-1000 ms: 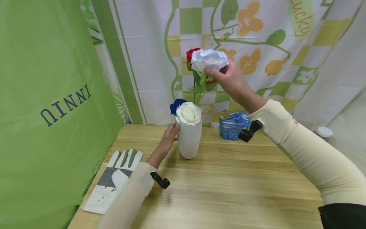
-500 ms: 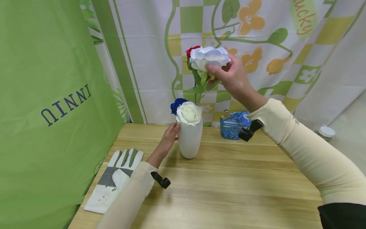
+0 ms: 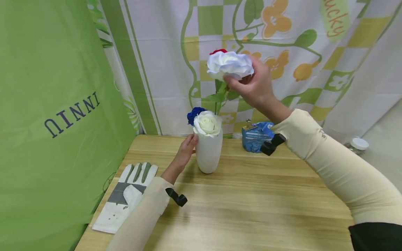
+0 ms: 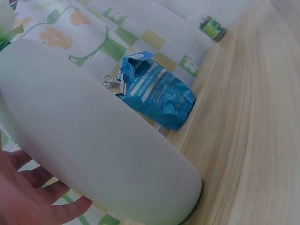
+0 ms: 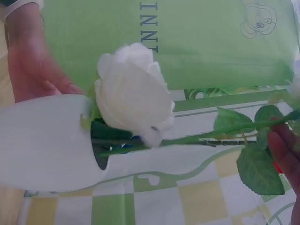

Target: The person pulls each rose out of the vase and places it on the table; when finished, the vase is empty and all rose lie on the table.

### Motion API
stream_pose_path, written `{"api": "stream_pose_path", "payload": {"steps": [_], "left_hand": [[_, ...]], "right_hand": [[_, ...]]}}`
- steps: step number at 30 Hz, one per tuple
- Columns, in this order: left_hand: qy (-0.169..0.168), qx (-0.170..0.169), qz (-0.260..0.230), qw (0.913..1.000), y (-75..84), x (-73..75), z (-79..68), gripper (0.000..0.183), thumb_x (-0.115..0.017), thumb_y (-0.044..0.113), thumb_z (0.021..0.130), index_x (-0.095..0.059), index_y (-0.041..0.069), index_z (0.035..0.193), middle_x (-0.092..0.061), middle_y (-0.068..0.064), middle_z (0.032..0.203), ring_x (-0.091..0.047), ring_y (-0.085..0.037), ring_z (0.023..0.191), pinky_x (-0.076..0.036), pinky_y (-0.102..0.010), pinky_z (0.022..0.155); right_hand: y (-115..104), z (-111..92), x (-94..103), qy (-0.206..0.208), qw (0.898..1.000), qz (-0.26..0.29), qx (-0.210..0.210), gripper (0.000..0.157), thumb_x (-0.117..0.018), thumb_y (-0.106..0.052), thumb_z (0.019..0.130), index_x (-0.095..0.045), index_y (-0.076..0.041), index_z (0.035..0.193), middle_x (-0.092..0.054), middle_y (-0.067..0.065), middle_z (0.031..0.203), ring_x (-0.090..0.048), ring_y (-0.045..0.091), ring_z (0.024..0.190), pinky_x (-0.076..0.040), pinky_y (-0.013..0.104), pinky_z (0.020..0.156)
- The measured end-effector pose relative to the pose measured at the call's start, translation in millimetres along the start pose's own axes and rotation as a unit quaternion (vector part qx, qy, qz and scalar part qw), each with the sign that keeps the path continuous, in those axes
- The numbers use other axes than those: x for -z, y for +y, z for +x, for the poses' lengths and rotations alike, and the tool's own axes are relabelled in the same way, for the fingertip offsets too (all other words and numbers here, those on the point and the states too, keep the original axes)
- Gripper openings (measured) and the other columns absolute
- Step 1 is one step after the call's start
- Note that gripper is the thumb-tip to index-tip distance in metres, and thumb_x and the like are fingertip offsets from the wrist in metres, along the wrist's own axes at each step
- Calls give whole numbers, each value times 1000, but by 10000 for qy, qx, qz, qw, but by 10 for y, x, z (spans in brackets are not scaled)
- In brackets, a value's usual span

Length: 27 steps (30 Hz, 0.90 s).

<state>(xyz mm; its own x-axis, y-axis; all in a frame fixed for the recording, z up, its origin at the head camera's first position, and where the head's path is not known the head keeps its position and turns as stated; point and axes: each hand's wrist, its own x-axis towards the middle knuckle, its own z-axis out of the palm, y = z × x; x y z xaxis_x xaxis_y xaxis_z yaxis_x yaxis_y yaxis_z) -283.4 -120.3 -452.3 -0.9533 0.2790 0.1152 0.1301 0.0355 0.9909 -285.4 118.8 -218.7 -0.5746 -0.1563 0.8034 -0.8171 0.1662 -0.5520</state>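
Observation:
A white vase (image 3: 208, 155) stands upright on the wooden table. My left hand (image 3: 185, 151) holds its left side near the top, fingers (image 4: 35, 180) reaching behind the wall. At the rim sit a cream-white rose (image 3: 207, 123) and a blue flower (image 3: 196, 115). Higher up, my right hand (image 3: 255, 85) grips a bluish-white artificial rose (image 3: 230, 65) just below its bloom. Its leafy green stem (image 5: 197, 138) runs down into the vase mouth (image 5: 101, 154). A red flower (image 3: 218, 51) is mostly hidden behind that bloom.
A blue pouch (image 3: 255, 137) with a metal clip stands at the back, right of the vase. A white-grey work glove (image 3: 122, 200) lies at the table's left. Behind is a patterned curtain (image 3: 163, 69); a lidded jar (image 3: 358, 145) sits at the far right.
The bluish-white rose in my right hand has tipped its bloom slightly toward the camera and now covers more of the red flower. My left hand and the vase stay put.

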Motion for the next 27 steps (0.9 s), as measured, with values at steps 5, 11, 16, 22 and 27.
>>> {"api": "stream_pose_path", "payload": {"steps": [5,11,16,22,27], "left_hand": [[1,-11,17,10000,3,5,1,80,-44,69,97,-43,7,147,-47,-17,150,-43,-33,142,-41,-59,111],[32,20,47,10000,17,11,-7,98,-48,84,84,-44,9,147,-47,-16,151,-42,-33,143,-41,-59,111],[-24,18,56,10000,23,16,-14,90,-46,78,90,-43,9,147,-47,-16,151,-42,-33,143,-42,-58,111],[-54,13,48,10000,2,28,-13,79,-44,68,97,-43,7,147,-46,-17,152,-40,-33,144,-40,-60,112],[-24,39,139,9999,4,19,-7,96,-46,82,86,-43,8,147,-46,-16,152,-40,-33,144,-40,-60,112]], "right_hand": [[-5,50,-16,7,9989,457,87,36,-70,-5,82,-59,2,116,-66,-6,97,-62,9,68,-55,20,55],[-12,76,0,-478,9987,-136,97,38,-73,-3,80,-58,12,112,-70,0,106,-57,7,71,-50,17,57],[-22,62,-4,-789,9955,-479,-210,31,-73,-6,82,-57,5,106,-67,-2,90,-59,5,62,-50,18,53],[-17,41,-27,-761,9967,237,-161,25,-69,-1,83,-53,-7,101,-64,-3,87,-64,10,59,-54,25,48],[-4,52,-21,-517,9969,-113,588,29,-72,-6,79,-56,3,102,-61,-13,90,-58,4,67,-51,17,54]]}}
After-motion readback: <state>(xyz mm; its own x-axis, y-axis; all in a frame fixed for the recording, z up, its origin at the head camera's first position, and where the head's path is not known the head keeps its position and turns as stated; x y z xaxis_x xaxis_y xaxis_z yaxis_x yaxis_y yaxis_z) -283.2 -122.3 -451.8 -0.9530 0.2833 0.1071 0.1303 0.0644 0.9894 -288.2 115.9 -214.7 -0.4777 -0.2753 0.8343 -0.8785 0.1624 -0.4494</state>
